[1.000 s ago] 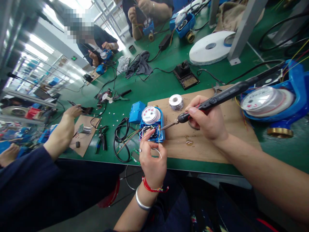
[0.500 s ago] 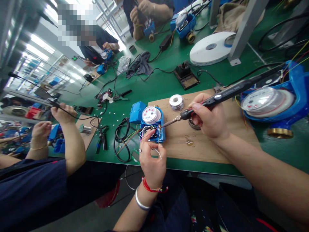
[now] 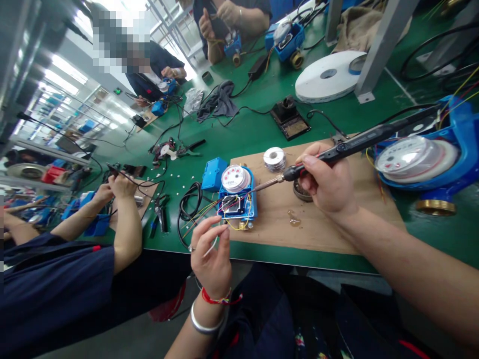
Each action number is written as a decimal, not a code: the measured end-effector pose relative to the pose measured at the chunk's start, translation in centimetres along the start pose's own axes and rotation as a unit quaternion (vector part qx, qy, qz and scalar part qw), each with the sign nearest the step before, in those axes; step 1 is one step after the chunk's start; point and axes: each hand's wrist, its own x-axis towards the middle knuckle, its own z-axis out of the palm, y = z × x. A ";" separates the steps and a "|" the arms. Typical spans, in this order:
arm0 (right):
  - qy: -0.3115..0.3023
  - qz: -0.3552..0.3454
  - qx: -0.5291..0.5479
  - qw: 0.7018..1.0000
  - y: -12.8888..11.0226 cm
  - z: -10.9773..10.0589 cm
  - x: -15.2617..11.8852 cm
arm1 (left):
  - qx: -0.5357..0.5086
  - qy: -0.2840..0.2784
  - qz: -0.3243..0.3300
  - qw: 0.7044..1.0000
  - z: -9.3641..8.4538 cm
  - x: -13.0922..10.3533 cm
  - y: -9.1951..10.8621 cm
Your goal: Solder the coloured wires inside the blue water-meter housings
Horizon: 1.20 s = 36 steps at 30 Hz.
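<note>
My right hand (image 3: 329,187) grips a soldering iron (image 3: 354,144) by its black handle. The iron's metal tip points left, at the right side of a small blue water meter (image 3: 236,179) with a round white dial. Its open compartment shows a dark board (image 3: 231,203) and thin coloured wires. Just in front of the meter, my left hand (image 3: 210,262) pinches a thin white wire (image 3: 211,246) that runs across its palm. The pinching fingertips are close to the compartment's near edge; whether they touch the loose wires there I cannot tell.
Brown cardboard (image 3: 325,229) lies under the meter. A solder spool (image 3: 274,159), a round tin (image 3: 302,192) and a soldering stand (image 3: 289,117) are close by. A larger blue meter (image 3: 419,159) stands right. Pliers (image 3: 160,214) and a co-worker's hands (image 3: 121,187) are left.
My left hand has drawn back from the compartment, down and left, with the white wire still in its fingers. The iron has barely shifted. The co-worker's hands on the left have come together.
</note>
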 end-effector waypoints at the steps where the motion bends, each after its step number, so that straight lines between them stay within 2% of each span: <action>1: 0.002 0.000 0.000 1.000 0.0 0.0 0.0 | -0.004 0.013 -0.008 1.000 -0.1 0.4 -0.1; 5: 0.007 -0.008 -0.003 1.000 0.1 0.1 0.1 | -0.015 0.046 -0.042 0.998 -0.3 1.8 -0.2; 7: 0.009 -0.013 0.001 1.000 0.1 0.1 0.2 | -0.008 0.042 -0.034 0.999 -0.3 2.2 -0.1; 13: 0.010 -0.012 0.018 1.000 0.0 0.1 0.1 | 0.039 -0.068 0.076 0.994 0.6 1.6 0.1; 17: 0.006 -0.006 0.008 1.000 -0.1 0.1 0.0 | 0.088 -0.059 0.111 0.988 1.5 0.8 -0.5; 25: -0.038 0.000 0.002 0.999 -0.2 0.2 -0.4 | 0.046 -0.069 0.026 0.996 1.7 0.4 -1.3; 30: -0.067 -0.006 -0.011 0.998 -0.2 0.3 -0.8 | 0.003 -0.063 -0.004 0.998 1.9 0.2 -1.5; 36: -0.091 -0.012 -0.045 0.995 -0.7 0.5 -1.1 | 0.000 -0.063 -0.020 0.998 2.0 0.3 -1.5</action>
